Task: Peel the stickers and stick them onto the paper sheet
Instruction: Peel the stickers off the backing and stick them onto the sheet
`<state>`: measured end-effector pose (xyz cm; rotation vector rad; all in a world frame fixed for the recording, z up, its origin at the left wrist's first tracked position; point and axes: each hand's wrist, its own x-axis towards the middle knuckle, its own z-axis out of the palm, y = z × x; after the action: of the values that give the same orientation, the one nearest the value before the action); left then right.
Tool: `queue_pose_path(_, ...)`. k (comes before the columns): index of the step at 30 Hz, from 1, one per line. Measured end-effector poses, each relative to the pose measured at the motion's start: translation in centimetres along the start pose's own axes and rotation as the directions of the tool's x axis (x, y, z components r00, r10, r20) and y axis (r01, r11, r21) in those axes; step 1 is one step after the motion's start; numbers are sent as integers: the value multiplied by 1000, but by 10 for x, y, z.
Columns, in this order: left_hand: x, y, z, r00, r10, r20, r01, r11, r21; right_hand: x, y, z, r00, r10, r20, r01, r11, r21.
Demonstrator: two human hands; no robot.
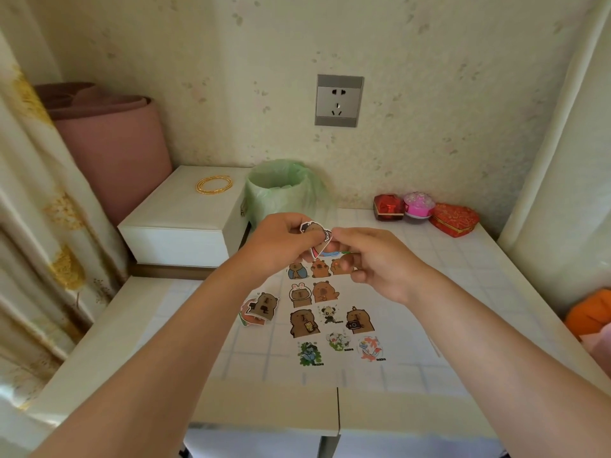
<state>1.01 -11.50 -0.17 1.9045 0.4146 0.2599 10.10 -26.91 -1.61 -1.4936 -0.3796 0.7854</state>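
A white paper sheet [393,328] lies on the tiled table with several cartoon capybara, panda and flower stickers stuck on it in rows. Above its far end, my left hand [281,246] grips a brown capybara sticker [312,228] between thumb and fingers. My right hand [373,262] meets it from the right, fingertips pinching at the sticker's right edge. A small loose pile of unpeeled stickers [261,307] rests on the table left of the sheet.
A bin lined with a green bag [281,190] stands behind the hands. A white box [185,223] with gold bangles [214,185] sits at left. Red gift boxes [454,219] and a pink one line the back right. An orange soft thing [590,314] lies at the right edge.
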Motion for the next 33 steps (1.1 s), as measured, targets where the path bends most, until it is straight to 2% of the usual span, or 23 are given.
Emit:
queue_pose_path(5, 0, 1, 3, 1000, -11, -5, 11, 1000, -20, -3, 0, 6, 982, -134, -131, 107, 975, -195)
queue_pose_path(9, -2, 2, 6, 999, 6, -36, -7, 1000, -5, -4, 3, 10, 960, -214, -183, 168, 957, -237)
queue_pose_path(16, -1, 4, 5, 997, -2, -82, 0, 1000, -23, -3, 0, 5, 984, -125, -125, 111, 988, -108)
queue_pose_path(23, 0, 1, 6, 997, 18, -75, -18, 1000, 1, -4, -1, 6, 978, -158, -133, 135, 976, -171)
queue_pose_path(33, -1, 0, 6, 995, 77, -57, -73, 995, 61, -13, -4, 11, 940, -302, -160, 229, 905, -357)
